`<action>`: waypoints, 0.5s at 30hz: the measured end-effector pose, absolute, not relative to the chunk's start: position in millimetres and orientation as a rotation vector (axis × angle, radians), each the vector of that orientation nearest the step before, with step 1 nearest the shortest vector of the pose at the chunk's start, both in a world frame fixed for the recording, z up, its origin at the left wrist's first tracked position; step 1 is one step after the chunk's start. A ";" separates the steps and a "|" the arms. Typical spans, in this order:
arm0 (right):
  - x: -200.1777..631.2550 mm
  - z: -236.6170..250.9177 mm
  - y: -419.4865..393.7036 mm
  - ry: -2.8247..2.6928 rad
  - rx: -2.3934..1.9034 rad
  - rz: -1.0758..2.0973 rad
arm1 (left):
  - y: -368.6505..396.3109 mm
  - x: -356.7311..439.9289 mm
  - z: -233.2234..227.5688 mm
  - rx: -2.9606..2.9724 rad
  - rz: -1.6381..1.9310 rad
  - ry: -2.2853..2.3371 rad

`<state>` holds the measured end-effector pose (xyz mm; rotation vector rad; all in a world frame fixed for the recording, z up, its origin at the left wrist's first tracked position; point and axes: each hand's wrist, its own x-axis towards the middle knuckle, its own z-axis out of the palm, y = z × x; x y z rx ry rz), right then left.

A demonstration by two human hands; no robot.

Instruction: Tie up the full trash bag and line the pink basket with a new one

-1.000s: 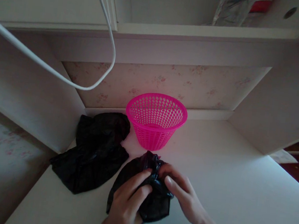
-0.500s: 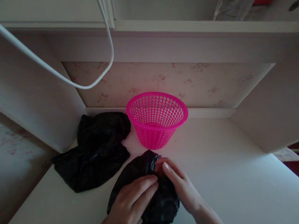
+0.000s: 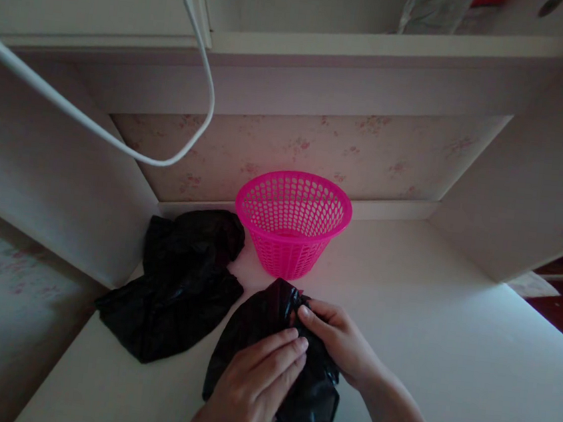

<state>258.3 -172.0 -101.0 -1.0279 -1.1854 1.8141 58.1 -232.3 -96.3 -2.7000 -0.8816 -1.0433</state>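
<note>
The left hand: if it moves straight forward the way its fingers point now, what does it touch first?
The left hand points up-right across the black bag, so it probably meets the right hand first.

two black plastic bags: one black bag [image 3: 249,328] near the middle under the hands, one crumpled black bag [image 3: 178,281] to its left; one pink basket [image 3: 292,222] just beyond them, toward the far wall; two hands, one left hand [image 3: 253,386] and one right hand [image 3: 341,341], both on the near bag; one white cable [image 3: 117,143] looping down at the far left; one desk [image 3: 448,349]
</note>
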 end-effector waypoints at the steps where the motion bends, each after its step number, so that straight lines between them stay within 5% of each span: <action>1: 257.6 -101.6 -171.2 -1.178 -1.035 1.789 | -231.2 59.0 -94.2 -2.691 -1.052 -0.860; 15: 272.3 -172.5 -112.4 -1.363 -1.450 1.148 | -245.3 51.0 -128.2 -3.085 -1.156 -1.003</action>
